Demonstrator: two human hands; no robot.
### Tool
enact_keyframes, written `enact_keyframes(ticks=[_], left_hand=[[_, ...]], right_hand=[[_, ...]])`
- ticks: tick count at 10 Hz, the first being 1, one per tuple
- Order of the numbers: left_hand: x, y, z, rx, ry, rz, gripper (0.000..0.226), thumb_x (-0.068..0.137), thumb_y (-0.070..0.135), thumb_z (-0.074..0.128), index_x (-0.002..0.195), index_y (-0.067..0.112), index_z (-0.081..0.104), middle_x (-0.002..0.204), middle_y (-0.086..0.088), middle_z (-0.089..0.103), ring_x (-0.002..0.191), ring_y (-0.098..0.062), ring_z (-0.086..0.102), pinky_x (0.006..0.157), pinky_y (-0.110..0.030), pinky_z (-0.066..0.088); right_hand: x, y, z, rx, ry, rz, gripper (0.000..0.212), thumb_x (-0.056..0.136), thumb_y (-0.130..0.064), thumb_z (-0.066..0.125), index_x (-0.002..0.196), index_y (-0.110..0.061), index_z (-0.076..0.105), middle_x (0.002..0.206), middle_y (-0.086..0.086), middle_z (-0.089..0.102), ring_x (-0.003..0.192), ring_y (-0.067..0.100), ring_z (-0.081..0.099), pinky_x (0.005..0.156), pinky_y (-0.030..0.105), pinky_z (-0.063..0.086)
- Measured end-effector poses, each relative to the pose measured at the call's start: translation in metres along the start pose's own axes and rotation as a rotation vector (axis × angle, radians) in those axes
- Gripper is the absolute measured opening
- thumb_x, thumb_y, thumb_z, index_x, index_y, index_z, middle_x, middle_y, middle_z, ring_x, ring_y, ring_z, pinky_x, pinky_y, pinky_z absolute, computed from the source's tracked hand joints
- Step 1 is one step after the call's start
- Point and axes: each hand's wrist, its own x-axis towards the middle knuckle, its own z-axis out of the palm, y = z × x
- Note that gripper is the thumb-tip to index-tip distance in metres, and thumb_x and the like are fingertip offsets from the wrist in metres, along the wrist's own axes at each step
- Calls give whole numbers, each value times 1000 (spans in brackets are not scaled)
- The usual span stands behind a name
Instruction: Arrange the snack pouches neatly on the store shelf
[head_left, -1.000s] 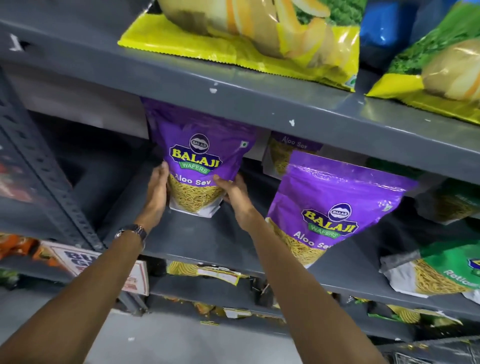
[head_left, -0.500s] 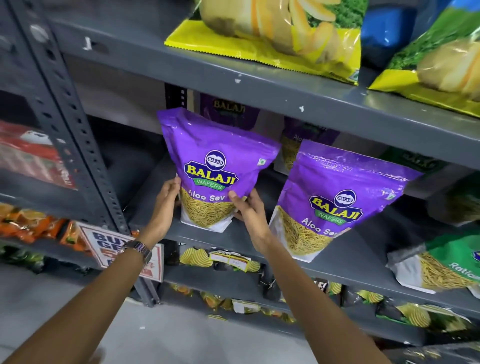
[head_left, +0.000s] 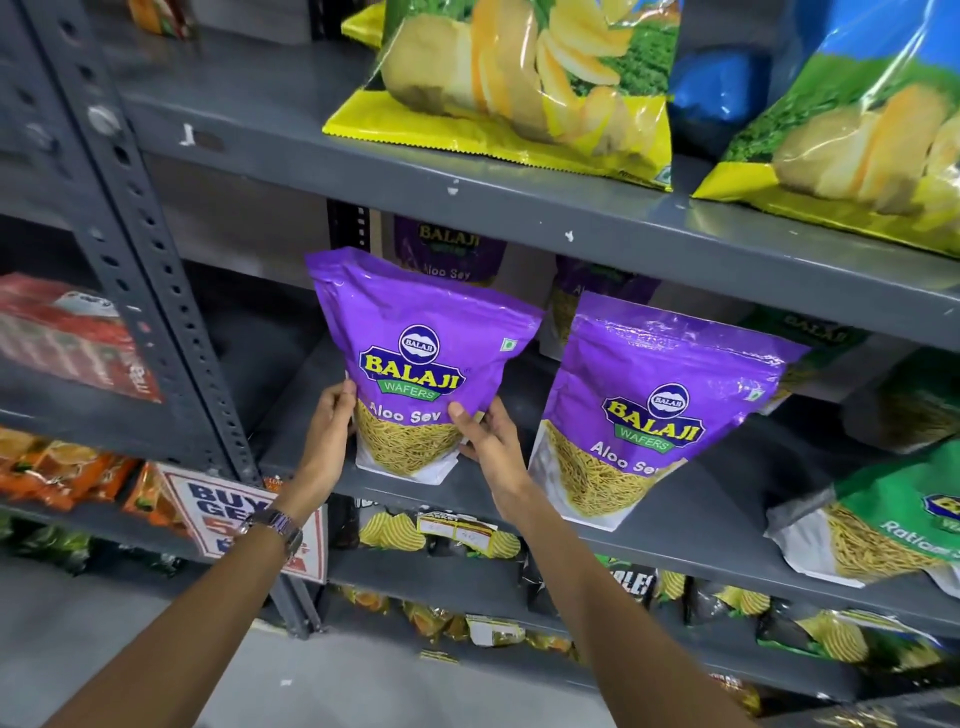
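Note:
A purple Aloo Sev pouch (head_left: 415, 332) stands upright on the grey middle shelf (head_left: 701, 525), near its front edge. My left hand (head_left: 332, 431) holds its lower left side and my right hand (head_left: 488, 441) holds its lower right corner. A second purple pouch (head_left: 654, 405) stands just to the right, leaning back slightly. Two more purple pouches (head_left: 449, 249) sit behind them, partly hidden. A green pouch (head_left: 893, 519) lies tilted at the right end of the same shelf.
Large yellow chip bags (head_left: 524, 83) rest on the shelf above. A perforated grey upright post (head_left: 156, 270) stands left of the pouch, with a white offer sign (head_left: 228, 514) at its foot. Small snack packs (head_left: 447, 535) fill the lower shelves. Red packs (head_left: 72, 338) sit far left.
The pouch between my hands has come forward toward the shelf's front edge and now stands more upright. The camera view has drawn back and shifted left.

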Motion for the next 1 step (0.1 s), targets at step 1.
enact_keyframes(ticks=[1], left_hand=[[-5,-2,5,-95,140,62,24,96,34,37,112,20,47,118,-7,55,106,-16,51,93,-35,42]], right_hand=[[-10,3,7,54,71,-44,33,91,-12,57,123,-13,47,117,2,61,94,-6,62,77,12,51]])
